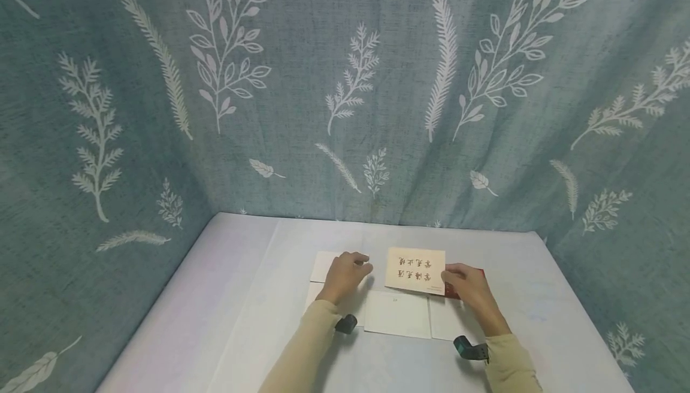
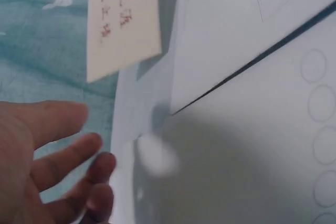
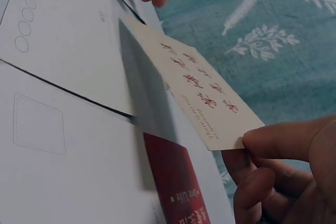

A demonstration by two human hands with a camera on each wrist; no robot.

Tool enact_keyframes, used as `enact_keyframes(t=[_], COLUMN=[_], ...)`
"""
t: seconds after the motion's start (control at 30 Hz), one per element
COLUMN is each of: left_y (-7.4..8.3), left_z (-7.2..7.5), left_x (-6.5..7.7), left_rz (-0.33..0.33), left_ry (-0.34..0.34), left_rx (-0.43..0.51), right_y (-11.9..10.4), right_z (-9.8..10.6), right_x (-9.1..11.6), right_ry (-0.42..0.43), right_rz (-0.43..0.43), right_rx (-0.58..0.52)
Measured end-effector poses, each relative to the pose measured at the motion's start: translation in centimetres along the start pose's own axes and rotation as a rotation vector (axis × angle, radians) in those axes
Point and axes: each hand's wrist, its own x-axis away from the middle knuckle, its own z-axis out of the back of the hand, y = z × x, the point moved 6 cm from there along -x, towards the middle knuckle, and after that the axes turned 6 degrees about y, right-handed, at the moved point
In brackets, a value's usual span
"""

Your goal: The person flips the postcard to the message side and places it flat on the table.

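Between thumb and fingers my right hand (image 1: 473, 292) pinches the edge of a cream postcard (image 1: 415, 266) with rows of dark brown characters. The postcard is tilted and raised off the table, as the right wrist view shows. Partly under that hand lies a red card (image 3: 176, 177) with pale lettering. My left hand (image 1: 346, 276) holds nothing; its fingers are loosely bent above pale cards at the left. In the left wrist view, a white card (image 2: 226, 161) printed with a column of circles lies beside the left hand's fingers.
A front row of pale cards (image 1: 398, 316) lies side by side on the white-covered table (image 1: 253, 297). Another pale card (image 1: 321, 264) is behind the row at left. A teal leaf-patterned curtain (image 1: 302, 111) rises along the table's back and sides.
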Motion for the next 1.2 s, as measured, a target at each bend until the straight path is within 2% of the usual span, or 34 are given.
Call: enact_keyframes(t=[0.2, 0.43, 0.67, 0.93, 1.1, 1.2], left_y=[0.5, 1.9, 2.1, 2.2, 2.1, 2.2], left_z=[0.9, 1.5, 1.0, 1.1, 1.1, 1.1], left_x=[0.2, 0.9, 1.1, 1.5, 1.7, 1.8], left_rz=[-0.046, -0.055, -0.047, -0.066, -0.04, -0.051], left_ry=[0.066, 0.092, 0.061, 0.073, 0.033, 0.004], left_rx=[0.053, 0.023, 0.061, 0.076, 0.098, 0.109], right_y=[-0.4, -0.9, -0.9, -0.8, -1.0, -1.1], right_z=[0.6, 0.0, -0.4, -1.1, -1.4, -1.3], right_x=[0.4, 1.0, 1.3, 1.6, 1.9, 2.0], right_ry=[0.019, 0.011, 0.024, 0.028, 0.03, 0.034], right_rz=[0.03, 0.049, 0.061, 0.088, 0.104, 0.111], right_rx=[0.007, -0.095, -0.075, -0.046, -0.044, -0.049])
